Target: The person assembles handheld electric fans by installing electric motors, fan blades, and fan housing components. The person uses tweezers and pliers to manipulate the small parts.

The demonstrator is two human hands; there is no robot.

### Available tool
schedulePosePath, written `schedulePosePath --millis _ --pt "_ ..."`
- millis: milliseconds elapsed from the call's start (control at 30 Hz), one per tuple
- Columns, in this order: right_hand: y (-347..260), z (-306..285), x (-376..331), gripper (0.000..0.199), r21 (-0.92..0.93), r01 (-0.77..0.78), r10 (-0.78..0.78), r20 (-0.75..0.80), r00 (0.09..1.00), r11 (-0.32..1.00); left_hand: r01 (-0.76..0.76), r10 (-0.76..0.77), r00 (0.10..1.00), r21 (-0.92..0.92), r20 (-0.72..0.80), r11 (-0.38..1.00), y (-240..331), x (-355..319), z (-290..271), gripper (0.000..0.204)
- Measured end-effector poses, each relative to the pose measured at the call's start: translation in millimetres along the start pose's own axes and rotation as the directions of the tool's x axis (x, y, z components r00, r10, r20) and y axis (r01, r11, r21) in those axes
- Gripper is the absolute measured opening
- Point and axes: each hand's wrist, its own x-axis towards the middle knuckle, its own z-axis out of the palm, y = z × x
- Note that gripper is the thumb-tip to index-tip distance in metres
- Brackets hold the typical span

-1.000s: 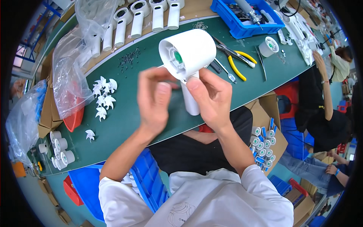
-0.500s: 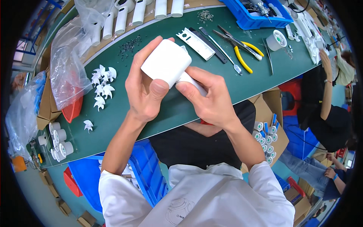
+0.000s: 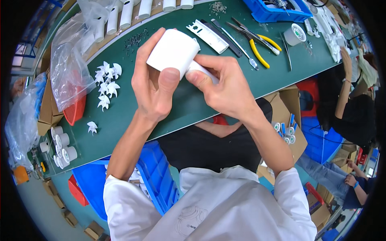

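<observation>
Above the table's green mat I hold a white plastic housing (image 3: 173, 52) with a broad rounded head and a slimmer handle (image 3: 207, 74). My left hand (image 3: 155, 90) wraps around the head, its thumb pressed on the near side. My right hand (image 3: 229, 86) is closed on the handle, thumb on top and fingers curled behind it. The inside of the housing and any small part under my fingers are hidden. Left of my left hand lies a cluster of small white fan impellers (image 3: 107, 73), with a single impeller (image 3: 92, 127) nearer the edge.
Beyond my hands lie a white shell piece (image 3: 208, 37), yellow-handled pliers (image 3: 256, 52), tweezers (image 3: 287, 54) and small screws (image 3: 136, 40). A blue bin (image 3: 277, 15) stands at the back. White cups (image 3: 64, 146) sit front left. Another person's arm (image 3: 343, 86) reaches in at right.
My right wrist and forearm have swung slightly outward, with the hand turning on the handle. The whole view has shifted a little. Both hands keep hold of the housing.
</observation>
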Motion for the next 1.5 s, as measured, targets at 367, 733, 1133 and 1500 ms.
schedulePosePath --millis 367,733,1133,1500 --pt "25 -1 -15 0.050 0.211 0.071 -0.099 0.125 0.987 0.975 0.185 -0.214 0.970 -0.222 -0.112 0.957 -13 3 -7 0.066" --pt "40 18 -20 0.050 0.422 0.083 -0.065 -0.058 0.996 0.903 0.461 -0.421 0.886 -0.461 0.193 0.758 2 -5 17 0.055" --pt "39 22 -21 0.046 0.248 0.153 -0.115 -0.160 0.980 0.957 0.504 -0.478 0.858 -0.497 0.191 0.706 7 -4 17 0.051" --pt "36 30 -27 0.049 0.224 0.118 -0.092 -0.123 0.988 0.967 0.533 -0.568 0.819 -0.477 0.083 0.699 2 -1 13 0.050"
